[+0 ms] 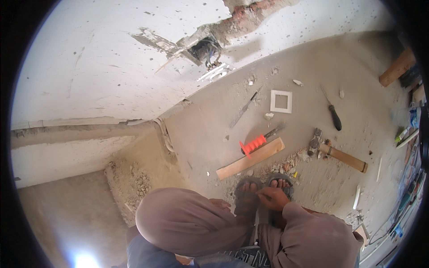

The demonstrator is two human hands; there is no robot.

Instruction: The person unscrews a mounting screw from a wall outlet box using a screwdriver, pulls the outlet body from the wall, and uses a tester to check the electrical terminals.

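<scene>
Both holds: can't tell — left grip mostly hidden, right grip curled, sandal just left of it, wooden board ahead.

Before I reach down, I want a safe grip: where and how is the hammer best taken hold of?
Probably by the middle of its wooden handle, from the near side with your right hand. The hammer lies on the floor, its long handle slanting rightward and toward you, while the blocky metal head sits beside rubble.
</scene>
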